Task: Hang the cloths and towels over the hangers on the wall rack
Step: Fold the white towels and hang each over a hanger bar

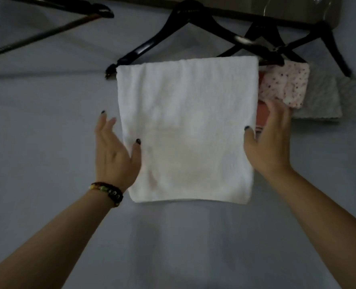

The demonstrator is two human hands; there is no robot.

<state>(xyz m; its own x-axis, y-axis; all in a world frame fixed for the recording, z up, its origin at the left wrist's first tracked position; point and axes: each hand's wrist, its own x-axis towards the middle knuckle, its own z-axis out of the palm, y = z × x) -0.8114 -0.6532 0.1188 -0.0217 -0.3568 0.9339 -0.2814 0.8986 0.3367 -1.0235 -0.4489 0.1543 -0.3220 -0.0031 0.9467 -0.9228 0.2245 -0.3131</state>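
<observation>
A white towel (185, 126) hangs folded over the bar of a black hanger (168, 32) on the wall rack (256, 11). My left hand (114, 151) is at the towel's left edge, fingers straight, thumb lying on the front of the cloth. My right hand (270, 138) is at its right edge, fingers straight behind the edge, thumb on the front. Behind the towel to the right hang an orange cloth (261, 113), a pink dotted cloth (285, 86) and a grey knitted cloth (323, 101) on further black hangers (327, 38).
Another black hanger (72, 15) with a bare bar hangs at the top left. The plain wall (37, 122) lies behind everything. A beaded bracelet (108, 190) sits on my left wrist.
</observation>
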